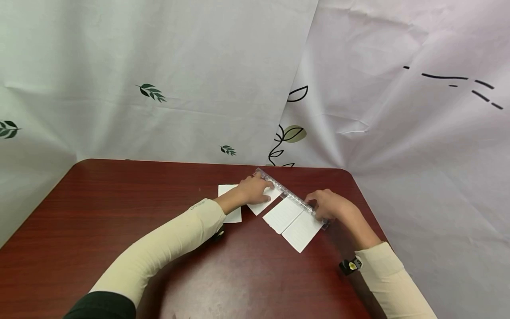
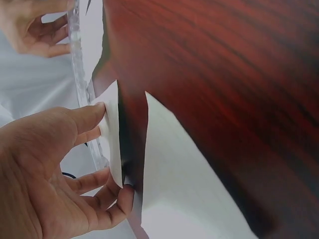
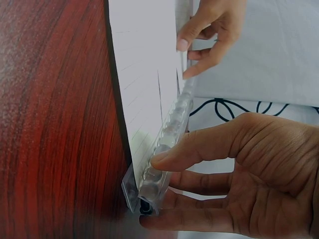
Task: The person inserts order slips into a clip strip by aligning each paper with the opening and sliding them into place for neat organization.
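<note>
A clear plastic strip with a row of round bumps (image 1: 292, 196) lies slantwise toward the back of the table. My right hand (image 1: 332, 204) pinches its near right end, with the thumb (image 3: 174, 152) on the bumps and fingers behind. Two lined white paper sheets (image 1: 282, 215) (image 1: 303, 231) lie side by side along the strip, their upper edges right at it. My left hand (image 1: 253, 190) holds another small white sheet (image 2: 113, 134) by its edges between thumb and fingers, close to the strip's far left part.
One more white sheet (image 1: 235, 216) lies to the left, partly under my left wrist in the head view. The dark red wooden table (image 1: 119, 212) has rounded far corners. White cloth (image 1: 179, 66) with printed leaves hangs behind and at the right.
</note>
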Demonstrator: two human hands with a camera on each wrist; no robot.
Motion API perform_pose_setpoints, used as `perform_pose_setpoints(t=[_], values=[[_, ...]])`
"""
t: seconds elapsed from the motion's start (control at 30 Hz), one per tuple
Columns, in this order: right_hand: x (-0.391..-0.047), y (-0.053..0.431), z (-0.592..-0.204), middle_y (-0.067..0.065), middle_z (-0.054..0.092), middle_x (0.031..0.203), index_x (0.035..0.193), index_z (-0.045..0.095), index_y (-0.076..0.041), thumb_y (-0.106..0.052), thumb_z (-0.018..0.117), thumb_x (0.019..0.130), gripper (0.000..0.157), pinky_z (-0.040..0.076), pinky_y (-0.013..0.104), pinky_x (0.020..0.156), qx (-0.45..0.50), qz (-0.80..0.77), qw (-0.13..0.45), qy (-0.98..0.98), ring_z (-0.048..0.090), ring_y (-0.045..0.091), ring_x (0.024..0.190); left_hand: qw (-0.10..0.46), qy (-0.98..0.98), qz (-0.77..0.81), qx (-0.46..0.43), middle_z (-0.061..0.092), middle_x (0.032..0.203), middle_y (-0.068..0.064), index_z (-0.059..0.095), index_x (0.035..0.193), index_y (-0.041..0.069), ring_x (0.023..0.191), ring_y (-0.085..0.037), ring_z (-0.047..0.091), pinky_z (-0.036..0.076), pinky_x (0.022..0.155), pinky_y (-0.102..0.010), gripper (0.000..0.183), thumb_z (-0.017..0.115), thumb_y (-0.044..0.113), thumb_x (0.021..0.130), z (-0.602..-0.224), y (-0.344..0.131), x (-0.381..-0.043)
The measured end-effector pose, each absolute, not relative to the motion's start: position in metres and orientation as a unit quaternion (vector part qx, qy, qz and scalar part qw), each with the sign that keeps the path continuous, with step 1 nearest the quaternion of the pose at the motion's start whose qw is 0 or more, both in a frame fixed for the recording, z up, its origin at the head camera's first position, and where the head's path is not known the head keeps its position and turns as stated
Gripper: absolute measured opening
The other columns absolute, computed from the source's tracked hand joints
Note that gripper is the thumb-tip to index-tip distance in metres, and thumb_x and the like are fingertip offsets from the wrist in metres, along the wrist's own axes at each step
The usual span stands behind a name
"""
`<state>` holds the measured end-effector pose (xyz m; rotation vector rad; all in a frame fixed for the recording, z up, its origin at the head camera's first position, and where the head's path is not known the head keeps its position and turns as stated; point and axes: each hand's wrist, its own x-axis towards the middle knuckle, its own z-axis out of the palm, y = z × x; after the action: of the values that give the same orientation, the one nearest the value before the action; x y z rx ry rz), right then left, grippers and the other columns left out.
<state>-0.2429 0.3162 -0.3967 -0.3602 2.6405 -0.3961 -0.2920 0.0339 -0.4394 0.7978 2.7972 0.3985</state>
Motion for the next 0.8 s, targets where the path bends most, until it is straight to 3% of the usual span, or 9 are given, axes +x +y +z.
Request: perform_pose_setpoints(t=[0.8], values=[[-0.242, 0.315, -0.395, 0.008, 0.068, 0.089, 0.138, 0.075, -0.008, 0.012, 0.067, 0.072, 0.069, 0.052, 0.028, 0.056, -0.132, -0.135, 0.222, 0.957, 0.062, 0.018, 0.069, 0.11, 0.946, 0.133, 0.273, 0.046, 0.171, -0.03, 0.067, 0.157, 0.032, 0.141, -0.056, 0.063, 0.056, 0.108, -0.07, 0.046, 0.071, 0.041, 0.111, -0.436, 0.041, -0.281]])
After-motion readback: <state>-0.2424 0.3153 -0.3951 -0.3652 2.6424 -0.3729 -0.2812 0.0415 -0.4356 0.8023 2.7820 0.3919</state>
